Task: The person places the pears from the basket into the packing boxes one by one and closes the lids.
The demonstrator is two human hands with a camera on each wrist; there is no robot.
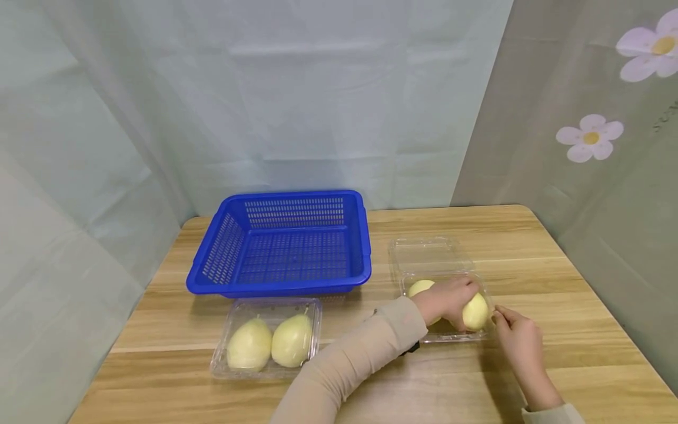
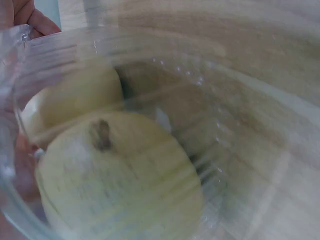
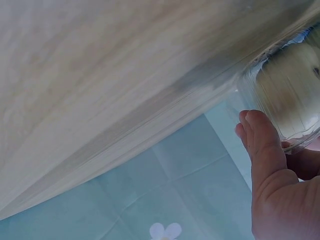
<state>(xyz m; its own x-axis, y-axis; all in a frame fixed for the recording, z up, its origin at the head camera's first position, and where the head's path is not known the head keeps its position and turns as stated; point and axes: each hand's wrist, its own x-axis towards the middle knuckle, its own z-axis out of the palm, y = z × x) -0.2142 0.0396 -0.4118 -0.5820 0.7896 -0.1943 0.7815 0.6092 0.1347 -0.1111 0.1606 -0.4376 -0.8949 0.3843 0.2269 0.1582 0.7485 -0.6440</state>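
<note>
A clear plastic clamshell box on the right of the table has its lid folded back. Inside lie two pale yellow pears, the left pear partly covered by my left hand. That hand reaches in from above, its fingers round the right pear. My right hand pinches the box's right rim between thumb and fingers; the right wrist view shows this grip at the box edge. Through the blurred clear plastic, the left wrist view shows a pear with its stem end up.
A blue plastic basket with slotted sides stands at the back left. In front of it, another clear box contains two pears. My left sleeve crosses the table's front. A curtain hangs behind the wooden table.
</note>
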